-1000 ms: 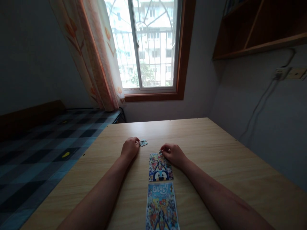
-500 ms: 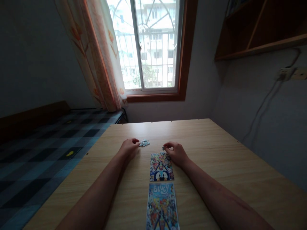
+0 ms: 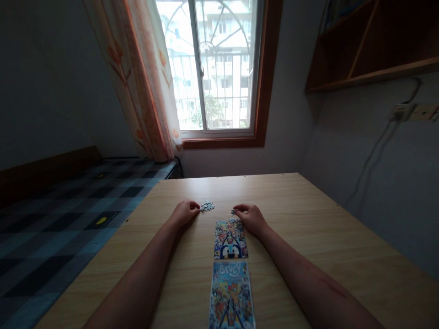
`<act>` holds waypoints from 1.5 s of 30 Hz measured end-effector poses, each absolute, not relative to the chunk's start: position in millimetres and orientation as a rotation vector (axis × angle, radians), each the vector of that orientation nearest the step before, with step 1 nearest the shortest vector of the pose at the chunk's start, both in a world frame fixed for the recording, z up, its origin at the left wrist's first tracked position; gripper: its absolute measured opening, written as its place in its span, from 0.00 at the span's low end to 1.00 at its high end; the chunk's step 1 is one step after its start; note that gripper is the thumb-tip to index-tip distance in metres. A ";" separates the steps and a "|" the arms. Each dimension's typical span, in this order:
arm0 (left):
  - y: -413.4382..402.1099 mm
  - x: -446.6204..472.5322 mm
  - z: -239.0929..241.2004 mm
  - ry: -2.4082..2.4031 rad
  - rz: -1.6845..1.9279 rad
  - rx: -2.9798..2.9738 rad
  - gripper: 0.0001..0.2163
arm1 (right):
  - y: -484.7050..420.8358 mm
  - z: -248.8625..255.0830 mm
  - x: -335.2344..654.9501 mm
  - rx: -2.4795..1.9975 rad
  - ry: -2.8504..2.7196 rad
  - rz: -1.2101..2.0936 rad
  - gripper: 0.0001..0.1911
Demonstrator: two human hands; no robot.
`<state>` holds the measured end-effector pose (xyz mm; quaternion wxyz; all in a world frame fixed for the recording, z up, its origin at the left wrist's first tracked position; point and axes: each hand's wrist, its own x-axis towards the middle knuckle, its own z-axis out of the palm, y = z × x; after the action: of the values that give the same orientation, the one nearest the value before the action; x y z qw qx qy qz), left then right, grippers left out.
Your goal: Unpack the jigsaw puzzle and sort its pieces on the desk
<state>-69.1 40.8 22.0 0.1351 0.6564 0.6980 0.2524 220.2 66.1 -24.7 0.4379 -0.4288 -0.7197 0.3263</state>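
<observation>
A partly assembled jigsaw puzzle [image 3: 230,242] with a blue cartoon dog lies flat on the table, its far edge uneven. My right hand [image 3: 252,218] is at its far right corner, pinching a small puzzle piece [image 3: 233,212] between thumb and fingertips just beyond that edge. To the left, my left hand [image 3: 185,212] is closed at the near side of a heap of loose puzzle pieces [image 3: 207,206], its fingertips pinching a piece at the heap's edge. Below the puzzle lies a printed "Bluey" picture sheet [image 3: 232,292] showing many cartoon figures.
The pale wooden table [image 3: 295,201] reaches toward a window [image 3: 224,73] with an orange-flowered curtain [image 3: 137,87]. A bed with a checked cover [image 3: 61,228] stands along the left. On the right wall are a wooden shelf [image 3: 373,73] and a socket with a cable [image 3: 403,111].
The fingers of my left hand have closed together at the edge of the heap. My right hand keeps its piece in almost the same spot. The view has tilted up slightly.
</observation>
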 end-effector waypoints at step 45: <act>18.5 -27.2 13.1 1.715 1.225 2.738 0.06 | 122.5 -10.7 156.0 -0.640 -1.917 1.245 0.23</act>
<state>-27.2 18.5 13.1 -0.1561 0.7828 0.4902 0.3501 156.0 122.5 -10.7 0.3744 -0.2499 -0.7488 0.4864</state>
